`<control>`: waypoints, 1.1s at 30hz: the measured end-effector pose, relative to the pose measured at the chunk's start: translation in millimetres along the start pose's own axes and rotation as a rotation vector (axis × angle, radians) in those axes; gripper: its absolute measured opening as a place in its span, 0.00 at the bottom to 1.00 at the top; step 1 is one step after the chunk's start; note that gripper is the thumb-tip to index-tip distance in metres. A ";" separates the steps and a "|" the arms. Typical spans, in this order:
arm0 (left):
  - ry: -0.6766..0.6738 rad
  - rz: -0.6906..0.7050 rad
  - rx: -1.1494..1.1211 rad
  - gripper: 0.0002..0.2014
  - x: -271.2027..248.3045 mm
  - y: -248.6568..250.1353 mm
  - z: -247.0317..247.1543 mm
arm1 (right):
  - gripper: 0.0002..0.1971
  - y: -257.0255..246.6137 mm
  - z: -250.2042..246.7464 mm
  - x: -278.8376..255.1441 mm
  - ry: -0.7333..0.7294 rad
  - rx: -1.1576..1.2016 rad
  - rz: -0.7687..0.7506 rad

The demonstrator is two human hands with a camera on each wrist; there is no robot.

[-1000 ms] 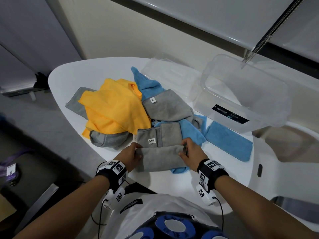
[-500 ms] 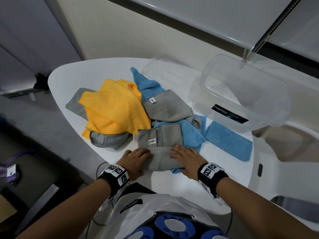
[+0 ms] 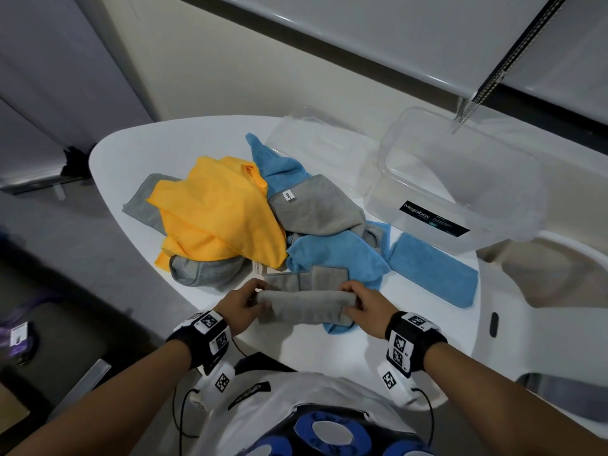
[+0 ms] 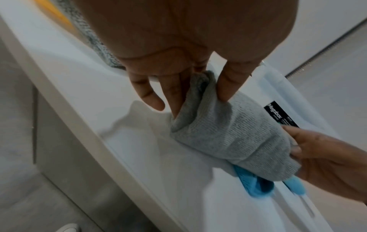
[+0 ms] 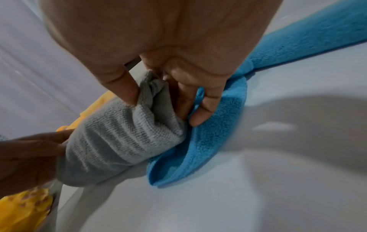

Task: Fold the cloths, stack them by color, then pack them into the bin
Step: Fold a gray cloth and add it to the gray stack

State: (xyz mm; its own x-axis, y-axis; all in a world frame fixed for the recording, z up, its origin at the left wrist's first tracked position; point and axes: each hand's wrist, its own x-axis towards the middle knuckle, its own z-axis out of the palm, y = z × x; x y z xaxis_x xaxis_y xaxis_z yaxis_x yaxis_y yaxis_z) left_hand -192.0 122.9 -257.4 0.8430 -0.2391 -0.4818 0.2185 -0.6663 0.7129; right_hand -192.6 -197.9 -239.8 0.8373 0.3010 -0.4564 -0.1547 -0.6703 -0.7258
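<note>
Head view shows the grey cloth [image 3: 306,306] held as a folded band just in front of the cloth pile [image 3: 263,222], at the near edge of the counter [image 3: 184,146]. Left hand [image 3: 245,302] pinches its left end; right hand [image 3: 365,306] pinches its right end. Long axis runs hand to hand, across the person. Both hands are equally near. The bin [image 3: 460,179] stands beyond the pile, to the right.
</note>
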 end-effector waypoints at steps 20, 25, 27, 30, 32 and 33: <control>0.159 0.085 0.105 0.32 21.8 5.9 -2.8 | 0.18 -12.6 -4.3 27.8 0.164 -0.076 0.072; 0.142 0.013 0.165 0.21 32.8 6.4 -0.7 | 0.16 -17.0 -4.1 35.2 0.188 -0.216 0.024; 0.131 0.019 0.190 0.20 35.3 7.6 -1.3 | 0.16 -19.1 -6.2 36.8 0.172 -0.265 0.015; 0.136 0.044 0.239 0.18 36.5 10.6 -3.1 | 0.20 -24.8 -10.6 36.5 0.165 -0.358 0.037; 0.170 0.053 0.291 0.17 36.1 12.9 -4.6 | 0.26 -29.3 -12.2 35.0 0.200 -0.412 0.059; 0.198 0.063 0.336 0.15 35.7 14.2 -5.0 | 0.27 -30.9 -12.5 33.6 0.231 -0.450 0.034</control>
State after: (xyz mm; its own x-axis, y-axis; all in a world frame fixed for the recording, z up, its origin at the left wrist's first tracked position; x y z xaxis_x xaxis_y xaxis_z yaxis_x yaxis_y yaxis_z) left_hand -156.3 108.5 -261.9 0.9353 -0.1683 -0.3112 0.0175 -0.8566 0.5157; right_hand -153.2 -175.6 -226.3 0.9378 0.1503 -0.3128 0.0153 -0.9184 -0.3954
